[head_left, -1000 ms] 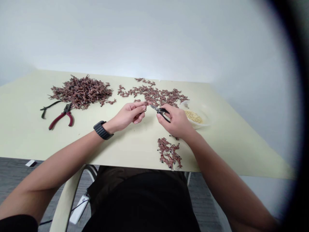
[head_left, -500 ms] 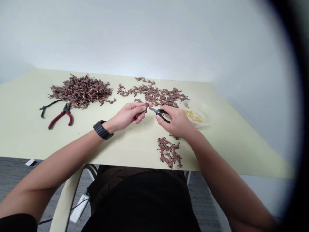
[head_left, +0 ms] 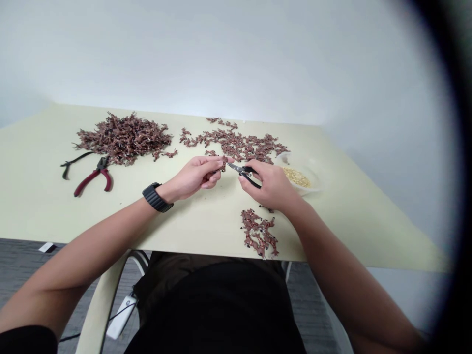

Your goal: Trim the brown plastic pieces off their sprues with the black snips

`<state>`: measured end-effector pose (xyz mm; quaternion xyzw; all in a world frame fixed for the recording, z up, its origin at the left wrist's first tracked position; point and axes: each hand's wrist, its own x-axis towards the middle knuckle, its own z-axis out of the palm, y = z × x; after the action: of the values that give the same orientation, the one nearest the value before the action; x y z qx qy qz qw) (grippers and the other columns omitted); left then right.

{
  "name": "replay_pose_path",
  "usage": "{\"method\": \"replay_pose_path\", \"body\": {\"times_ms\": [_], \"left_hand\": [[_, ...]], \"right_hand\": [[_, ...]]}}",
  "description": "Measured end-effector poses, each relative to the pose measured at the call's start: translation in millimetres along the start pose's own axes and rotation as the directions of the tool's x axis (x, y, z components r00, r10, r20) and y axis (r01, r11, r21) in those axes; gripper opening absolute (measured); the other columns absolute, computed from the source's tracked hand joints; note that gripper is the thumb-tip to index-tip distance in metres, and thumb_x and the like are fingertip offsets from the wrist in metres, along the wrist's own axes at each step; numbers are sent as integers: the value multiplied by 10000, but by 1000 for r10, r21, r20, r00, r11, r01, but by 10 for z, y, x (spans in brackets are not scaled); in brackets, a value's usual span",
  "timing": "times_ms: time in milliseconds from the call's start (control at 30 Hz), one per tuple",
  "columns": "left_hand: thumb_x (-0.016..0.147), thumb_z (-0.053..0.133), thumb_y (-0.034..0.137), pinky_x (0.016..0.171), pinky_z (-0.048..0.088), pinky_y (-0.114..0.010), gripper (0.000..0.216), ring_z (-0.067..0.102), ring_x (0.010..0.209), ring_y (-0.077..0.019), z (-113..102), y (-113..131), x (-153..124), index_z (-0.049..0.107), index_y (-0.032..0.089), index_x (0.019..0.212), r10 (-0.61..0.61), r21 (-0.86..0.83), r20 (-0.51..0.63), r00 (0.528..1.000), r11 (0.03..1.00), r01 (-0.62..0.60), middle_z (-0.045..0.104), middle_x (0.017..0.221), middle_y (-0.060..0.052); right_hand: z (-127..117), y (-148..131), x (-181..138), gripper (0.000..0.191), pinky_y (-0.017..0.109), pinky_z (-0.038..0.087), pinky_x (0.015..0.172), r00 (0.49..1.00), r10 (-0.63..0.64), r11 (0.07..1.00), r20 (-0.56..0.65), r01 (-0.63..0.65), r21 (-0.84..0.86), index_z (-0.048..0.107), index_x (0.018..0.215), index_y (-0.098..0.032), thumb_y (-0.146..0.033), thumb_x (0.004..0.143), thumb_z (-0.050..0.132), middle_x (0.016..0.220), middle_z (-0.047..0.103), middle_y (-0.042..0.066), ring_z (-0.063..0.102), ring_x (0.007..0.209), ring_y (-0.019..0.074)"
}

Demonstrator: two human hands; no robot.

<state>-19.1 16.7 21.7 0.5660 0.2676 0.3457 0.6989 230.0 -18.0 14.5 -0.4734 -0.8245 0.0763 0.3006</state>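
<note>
Between the thumb and fingers of my left hand [head_left: 204,172] is a small brown animal-shaped figure [head_left: 223,163], partly covered by the fingertips. My right hand [head_left: 271,184] is closed around the black handles of small pliers [head_left: 246,172]. Their narrow metal tips point left and lie right at the figure; whether they grip a part of it is too small to tell. Beyond my hands spreads a loose group of similar brown figures [head_left: 243,145]. A smaller cluster of figures [head_left: 259,233] lies near the table's front edge, below my right wrist.
A large heap of brown figures [head_left: 125,137] stands at the back left of the pale table [head_left: 177,221]. In front of it lie red-handled pliers [head_left: 92,179] and a black-handled tool [head_left: 75,162]. A clear bowl [head_left: 313,187] with small gold-coloured pieces [head_left: 297,177] sits beyond my right hand.
Almost nothing differs. My right hand with the pliers has shifted very slightly to the right; my left hand keeps its place with the figure.
</note>
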Motion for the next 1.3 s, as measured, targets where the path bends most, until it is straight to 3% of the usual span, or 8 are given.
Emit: {"method": "replay_pose_path", "body": {"times_ms": [267, 400, 467, 533, 667, 767, 967, 1300], "left_hand": [[1058, 580, 414, 524, 307, -230, 439, 385, 526, -91, 34, -22, -32, 635, 135, 1392, 106, 241, 31, 994, 964, -110, 495, 656, 36], [1055, 557, 346, 653, 425, -247, 432, 489, 622, -127, 24, -8, -67, 625, 174, 1445, 326, 641, 82, 942, 706, -300, 604, 758, -12], [1017, 596, 287, 735, 451, -258, 413, 529, 709, -151, -5, 2, -68, 671, 184, 1409, 408, 754, 126, 904, 552, -354, 640, 821, -41], [993, 616, 264, 772, 461, -263, 409, 555, 765, -165, -29, 0, -56, 695, 191, 1387, 436, 775, 135, 890, 513, -369, 655, 857, -55], [1055, 549, 366, 632, 432, -236, 446, 518, 608, -128, -31, -50, -11, 622, 175, 1452, 310, 554, -6, 951, 793, -256, 605, 735, -9], [1064, 554, 418, 519, 324, -222, 451, 423, 517, -97, -25, -77, 19, 621, 148, 1420, 126, 259, -37, 991, 959, -112, 523, 658, 29], [1054, 588, 355, 509, 237, -221, 351, 313, 499, -69, -9, -35, 11, 691, 123, 1298, 16, -15, -12, 1000, 1000, -16, 425, 635, 52], [1072, 569, 372, 521, 236, -226, 409, 321, 504, -62, 20, -19, -14, 655, 109, 1373, 20, 5, 10, 1000, 1000, -20, 430, 646, 54]], "right_hand": [[-18, -86, -17, 296, 325, 328, 597, 984, 149, 970, 95, -164, 178, 540, 859, -230, -492, 991, 575, 716, 526, 4, 471, 633, 166], [-81, -126, 20, 444, 301, 186, 471, 856, 248, 665, 454, -491, 563, 514, 824, -244, -648, 1004, 467, 673, 303, -36, 227, 550, 137], [-100, -121, 44, 485, 306, 117, 445, 756, 184, 467, 628, -630, 621, 532, 857, -250, -708, 981, 426, 673, 238, -51, 129, 554, 141], [-88, -113, 54, 507, 310, 107, 438, 736, 159, 412, 658, -655, 633, 536, 862, -252, -729, 971, 400, 670, 226, -54, 110, 555, 145], [4, -111, 23, 422, 315, 266, 505, 924, 269, 760, 272, -377, 530, 552, 876, -244, -634, 1004, 457, 674, 399, -19, 313, 569, 158], [58, -87, -5, 276, 334, 355, 623, 982, 186, 960, -15, -179, 215, 584, 940, -231, -501, 991, 566, 724, 534, 3, 458, 645, 178], [103, 9, -8, 234, 353, 401, 712, 998, 17, 1000, -60, -16, 27, 624, 1098, -227, -425, 983, 580, 907, 659, 64, 556, 771, 223], [88, -23, -23, 248, 335, 351, 657, 998, 52, 999, -26, -52, 4, 622, 1045, -218, -455, 995, 569, 782, 611, 20, 532, 673, 189]]}}
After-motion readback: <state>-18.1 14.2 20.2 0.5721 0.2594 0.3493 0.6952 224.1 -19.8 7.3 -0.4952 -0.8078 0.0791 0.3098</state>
